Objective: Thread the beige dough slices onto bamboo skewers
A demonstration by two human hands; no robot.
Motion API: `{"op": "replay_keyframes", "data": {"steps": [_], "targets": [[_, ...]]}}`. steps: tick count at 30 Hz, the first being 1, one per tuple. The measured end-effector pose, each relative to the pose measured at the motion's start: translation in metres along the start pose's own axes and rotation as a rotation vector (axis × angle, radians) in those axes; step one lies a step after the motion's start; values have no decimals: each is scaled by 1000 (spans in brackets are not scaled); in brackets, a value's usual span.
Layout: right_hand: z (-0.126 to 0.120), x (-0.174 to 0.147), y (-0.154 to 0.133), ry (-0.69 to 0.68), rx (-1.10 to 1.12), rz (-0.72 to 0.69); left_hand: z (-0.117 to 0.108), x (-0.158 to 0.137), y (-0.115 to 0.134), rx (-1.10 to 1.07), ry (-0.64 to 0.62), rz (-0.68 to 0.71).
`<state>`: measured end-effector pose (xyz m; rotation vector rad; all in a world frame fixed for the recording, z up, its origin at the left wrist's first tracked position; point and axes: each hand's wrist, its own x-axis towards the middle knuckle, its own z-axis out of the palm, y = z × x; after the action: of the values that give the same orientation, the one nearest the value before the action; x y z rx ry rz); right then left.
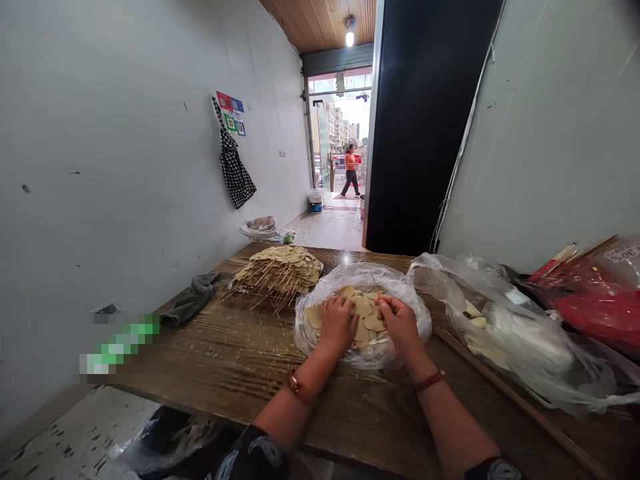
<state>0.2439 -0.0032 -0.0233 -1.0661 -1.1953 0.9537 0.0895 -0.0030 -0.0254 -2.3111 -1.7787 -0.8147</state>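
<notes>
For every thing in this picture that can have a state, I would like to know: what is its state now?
Left hand: on the pale slices, grip unclear
Right hand: closed on a thin stick
Thin stick: held, nearly upright
Pale slices: loose in the clear bag
Clear bag: open
Skewered slices: piled up
Grey cloth: crumpled
Long sticks: lying flat
Right-side plastic bag: crumpled
Checkered cloth: hanging
Ceiling lamp: lit

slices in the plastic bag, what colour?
Pale yellow slices; best seen in the head view.

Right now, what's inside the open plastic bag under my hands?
Pale, flat slices show inside the plastic bag. Your left hand and right hand cover some; anything beneath the top layer is hidden.
</notes>
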Motion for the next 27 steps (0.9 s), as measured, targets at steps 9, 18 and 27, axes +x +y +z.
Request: {"op": "replay_keyframes", "data": {"steps": [9,18,27], "targets": [[-1,-1,-6,9,-1,5,1,13,2,-119,-52,-92],[-3,-5,-15,6,21,29,-16,33,-3,-711,-16,-218],[3,-19,-21,-170,-130,-22,-26,24,-19,-1509,-108,-517]]}}
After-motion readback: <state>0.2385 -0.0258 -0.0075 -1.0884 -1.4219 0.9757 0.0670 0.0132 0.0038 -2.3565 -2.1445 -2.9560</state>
